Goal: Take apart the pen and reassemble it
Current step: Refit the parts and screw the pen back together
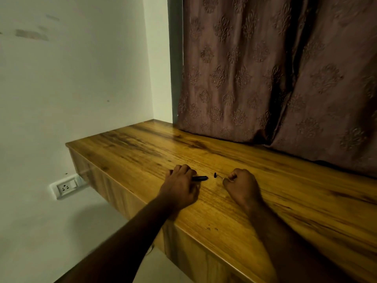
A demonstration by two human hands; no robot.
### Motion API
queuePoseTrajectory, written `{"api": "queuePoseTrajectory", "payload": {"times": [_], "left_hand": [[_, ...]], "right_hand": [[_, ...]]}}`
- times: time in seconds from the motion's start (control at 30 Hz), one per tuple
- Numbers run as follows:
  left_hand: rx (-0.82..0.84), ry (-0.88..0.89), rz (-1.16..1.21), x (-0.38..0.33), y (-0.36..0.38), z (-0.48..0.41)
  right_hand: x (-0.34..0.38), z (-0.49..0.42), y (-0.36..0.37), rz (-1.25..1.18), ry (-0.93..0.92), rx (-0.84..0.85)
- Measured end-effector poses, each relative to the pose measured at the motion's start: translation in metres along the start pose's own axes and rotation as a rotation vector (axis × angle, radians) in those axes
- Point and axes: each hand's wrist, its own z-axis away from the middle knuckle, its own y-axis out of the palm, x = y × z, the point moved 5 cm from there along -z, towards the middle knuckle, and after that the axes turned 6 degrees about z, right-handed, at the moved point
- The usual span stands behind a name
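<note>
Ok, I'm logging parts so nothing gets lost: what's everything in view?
pen barrel: one, black, on desk, left end under left hand
small piece: one, black, on desk between hands
thin part: one, pale, from small piece to right hand
desk: one, brown wood, against wall
curtain: seemingly two panels, mauve, behind desk
wall socket: one, white, low left of desk
left hand: one, holds pen barrel
right hand: one, curled, pinches thin part
</note>
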Motion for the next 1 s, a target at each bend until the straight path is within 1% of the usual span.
{"api": "queuePoseTrajectory", "payload": {"times": [0.1, 0.17, 0.3, 0.4, 0.47, 0.5, 0.6, 0.73, 0.87, 1.0], "left_hand": [[0.014, -0.07, -0.011, 0.004, 0.004, -0.002], [0.024, -0.105, -0.01, 0.005, 0.005, -0.003], [-0.013, -0.132, 0.049, 0.007, 0.001, -0.003], [-0.024, -0.132, 0.09, 0.009, 0.0, -0.003], [-0.096, -0.068, 0.16, 0.006, -0.005, -0.001], [-0.135, -0.042, 0.222, 0.004, -0.008, 0.001], [-0.243, -0.037, 0.418, 0.005, -0.016, 0.007], [-0.262, -0.016, 0.447, 0.002, -0.018, 0.009], [-0.247, -0.032, 0.479, -0.006, -0.025, 0.011], [-0.238, -0.023, 0.447, -0.003, -0.024, 0.009]], "right_hand": [[0.007, 0.002, 0.002, 0.167, -0.05, -0.005], [0.009, 0.003, 0.001, 0.21, -0.072, -0.026], [0.01, 0.002, 0.0, 0.247, -0.091, -0.048], [0.004, 0.002, -0.001, 0.178, -0.041, -0.07], [-0.002, 0.002, -0.005, 0.041, 0.001, -0.089], [-0.002, 0.003, -0.007, -0.034, -0.008, -0.1], [0.007, 0.009, -0.01, -0.177, -0.135, -0.085], [0.023, 0.017, -0.002, -0.184, -0.329, -0.021], [0.029, 0.021, 0.0, -0.185, -0.408, 0.013], [0.03, 0.021, 0.002, -0.192, -0.43, 0.061]]}}
